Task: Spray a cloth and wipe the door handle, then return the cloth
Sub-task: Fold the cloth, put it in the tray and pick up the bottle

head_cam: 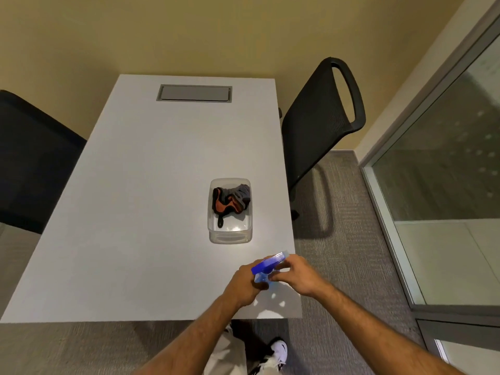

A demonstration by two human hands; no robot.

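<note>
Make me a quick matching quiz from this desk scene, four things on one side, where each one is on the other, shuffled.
Things:
1. cloth
2. spray bottle
3. clear plastic container
4. cable hatch

Places:
A. far end of the white table
B. held in both hands, left hand and right hand
C. on the table near its right edge
D. inside the container

Pairs: 1-D, 2-B, 3-C, 4-A

Both bare forearms are reaching forward, converging. The left hand [244, 284] is curling closed around a bottle [266, 266]; the right hand [296, 274] is pinching its top with bent fingers.
</note>
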